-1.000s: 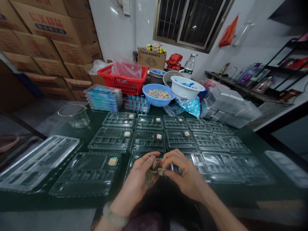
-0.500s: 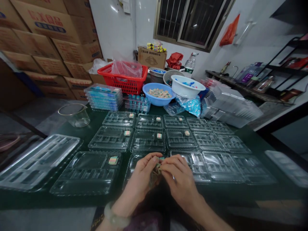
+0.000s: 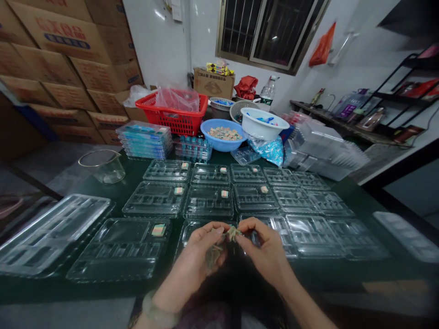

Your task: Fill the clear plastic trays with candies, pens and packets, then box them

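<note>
My left hand (image 3: 200, 251) curls around several small pale green and beige pieces (image 3: 213, 257), partly hidden by its fingers. My right hand (image 3: 265, 249) pinches a small cluster of similar pieces (image 3: 233, 233) between thumb and fingers, close to the left fingertips. What the pieces are is too blurred to tell. Under and beyond the hands lie rows of clear plastic compartment trays (image 3: 209, 201). A small block striped in pink, white and green (image 3: 158, 230) rests in the upper right corner of the front left tray (image 3: 120, 249); other trays hold similar blocks.
A blue bowl (image 3: 207, 132) of small pieces stands at the back, beside a red basket (image 3: 171, 121) and a white basin (image 3: 265, 130). Stacked trays (image 3: 144, 141) and a clear measuring jug (image 3: 103, 169) are at left. More clear containers (image 3: 325, 146) lean at right.
My right hand has drawn slightly away from the left, and the cluster of pieces in its fingertips now shows between the hands. The view has shifted slightly.
</note>
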Demonstrator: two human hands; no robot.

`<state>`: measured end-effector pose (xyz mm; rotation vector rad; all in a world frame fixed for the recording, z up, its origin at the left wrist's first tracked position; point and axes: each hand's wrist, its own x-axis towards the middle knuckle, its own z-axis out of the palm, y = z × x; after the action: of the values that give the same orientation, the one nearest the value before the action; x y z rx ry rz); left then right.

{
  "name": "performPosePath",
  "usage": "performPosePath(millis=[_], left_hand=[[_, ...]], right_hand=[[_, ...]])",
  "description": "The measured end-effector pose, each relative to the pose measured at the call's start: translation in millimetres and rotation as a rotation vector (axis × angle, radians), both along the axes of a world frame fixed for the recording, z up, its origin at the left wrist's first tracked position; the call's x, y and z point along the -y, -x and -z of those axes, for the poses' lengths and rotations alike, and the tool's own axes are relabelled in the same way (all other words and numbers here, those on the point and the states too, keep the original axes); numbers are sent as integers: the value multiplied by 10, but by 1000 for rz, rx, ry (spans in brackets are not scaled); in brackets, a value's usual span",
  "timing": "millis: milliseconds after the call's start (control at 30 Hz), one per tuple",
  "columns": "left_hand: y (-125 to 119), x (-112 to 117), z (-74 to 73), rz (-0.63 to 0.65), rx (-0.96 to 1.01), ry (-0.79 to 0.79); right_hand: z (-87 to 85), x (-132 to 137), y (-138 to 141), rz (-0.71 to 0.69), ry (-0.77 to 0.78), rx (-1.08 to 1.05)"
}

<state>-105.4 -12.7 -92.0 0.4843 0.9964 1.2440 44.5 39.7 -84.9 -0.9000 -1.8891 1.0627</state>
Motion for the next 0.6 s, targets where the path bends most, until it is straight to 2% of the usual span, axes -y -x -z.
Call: performPosePath(millis=[100,233,467,600], left_hand=[[-15,-10,-3,37,-130,-18],[-40,-32,25,46,-310,-74],[-31,-31,26,40,-77,-63],[-57,-55,-9,-23,-40,-18]], right_hand=[[-11,-15,0,7,107,-27],[-40,3,14,-11,144,-36],[-29,-3,6,-61,330,-147],[-4,4,19,89,187,-80]])
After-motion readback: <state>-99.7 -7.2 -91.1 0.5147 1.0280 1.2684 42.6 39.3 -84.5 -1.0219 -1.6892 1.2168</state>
